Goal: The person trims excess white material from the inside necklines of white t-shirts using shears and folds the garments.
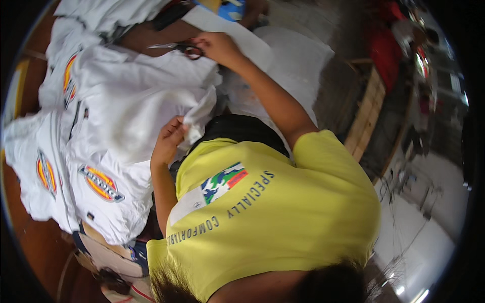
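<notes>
Between the fingertips of my left hand (169, 140), a bunched edge of a white T-shirt (136, 91) is pinched and lifted close to my waist. My right hand (216, 46) grips a pair of scissors (191, 50) by the dark handles. Their blades point left, above the far part of the shirt and away from the pinched edge. Whether the blades are apart is too small to tell. The shirt lies loosely across the work surface, its middle slightly blurred.
More white shirts (45, 171) with red and yellow oval prints are piled at the left on a brown table (30, 247). A white sheet (298, 60) lies beyond my right arm. Farther right stand a wooden bench (367, 108) and a red cloth (383, 53).
</notes>
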The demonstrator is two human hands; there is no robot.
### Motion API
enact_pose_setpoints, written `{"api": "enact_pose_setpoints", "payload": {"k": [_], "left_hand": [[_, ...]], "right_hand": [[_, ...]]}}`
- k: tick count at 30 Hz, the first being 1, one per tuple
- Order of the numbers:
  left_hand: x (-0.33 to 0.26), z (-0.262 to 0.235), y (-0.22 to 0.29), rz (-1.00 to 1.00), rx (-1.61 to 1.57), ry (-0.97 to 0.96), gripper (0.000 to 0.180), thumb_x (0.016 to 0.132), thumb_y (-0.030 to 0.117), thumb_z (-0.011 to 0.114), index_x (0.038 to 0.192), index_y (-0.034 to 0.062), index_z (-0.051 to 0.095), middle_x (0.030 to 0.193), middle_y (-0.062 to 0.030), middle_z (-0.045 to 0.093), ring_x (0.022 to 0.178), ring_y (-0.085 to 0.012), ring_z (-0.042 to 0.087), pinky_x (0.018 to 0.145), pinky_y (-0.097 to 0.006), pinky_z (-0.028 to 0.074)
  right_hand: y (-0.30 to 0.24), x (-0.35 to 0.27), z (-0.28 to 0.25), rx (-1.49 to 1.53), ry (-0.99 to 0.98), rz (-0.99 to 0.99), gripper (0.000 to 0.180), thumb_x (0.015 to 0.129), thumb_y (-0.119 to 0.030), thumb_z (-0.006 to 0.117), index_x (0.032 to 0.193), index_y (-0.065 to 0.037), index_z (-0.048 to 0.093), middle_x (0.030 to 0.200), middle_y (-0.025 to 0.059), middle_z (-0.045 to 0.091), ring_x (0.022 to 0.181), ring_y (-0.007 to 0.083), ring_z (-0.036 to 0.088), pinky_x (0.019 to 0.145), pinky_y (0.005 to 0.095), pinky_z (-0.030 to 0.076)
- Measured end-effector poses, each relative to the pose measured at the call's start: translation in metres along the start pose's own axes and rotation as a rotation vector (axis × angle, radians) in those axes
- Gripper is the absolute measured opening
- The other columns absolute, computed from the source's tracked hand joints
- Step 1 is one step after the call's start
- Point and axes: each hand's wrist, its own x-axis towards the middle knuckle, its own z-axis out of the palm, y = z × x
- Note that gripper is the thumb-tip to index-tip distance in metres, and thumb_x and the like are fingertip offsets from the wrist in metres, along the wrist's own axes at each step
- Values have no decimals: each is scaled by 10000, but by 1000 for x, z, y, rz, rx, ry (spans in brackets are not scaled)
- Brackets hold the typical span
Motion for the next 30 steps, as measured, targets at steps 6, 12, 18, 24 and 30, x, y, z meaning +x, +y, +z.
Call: {"api": "enact_pose_setpoints", "payload": {"k": [6,12,18,24,30], "left_hand": [[-51,-60,-44,22,425,619,214,864,163,588,976,-19,602,779,-27,594,683,-95,512,647,-243,424],[-59,-62,-76,265,-27,832,174,864,77,540,969,-59,572,922,-92,630,813,-141,578,763,-264,454],[-46,-42,-50,370,-33,712,328,868,39,508,1184,-40,467,1130,-100,561,1047,-163,522,913,-292,409],[-18,-15,10,660,-95,661,434,867,93,539,1269,-5,409,1253,-91,486,1113,-170,483,969,-307,359],[-51,-17,72,1060,-281,756,426,854,112,557,1244,-5,429,1220,-89,503,1087,-171,496,948,-304,370]], "right_hand": [[-69,5,30,79,-159,-83,144,804,-146,627,927,-70,640,810,68,661,662,168,631,604,265,481],[-168,-40,124,-29,-814,-761,516,627,-334,748,1079,-150,581,1041,30,568,993,248,550,794,381,472],[-190,-24,121,144,-965,-627,286,660,-42,618,946,-47,617,837,108,609,825,233,610,754,337,476],[-212,44,-83,852,-409,-545,298,599,107,558,870,-12,587,902,105,605,844,199,590,790,302,476],[-103,49,-89,192,143,-150,282,713,77,589,976,-20,554,936,49,595,847,136,571,794,271,448]]}}
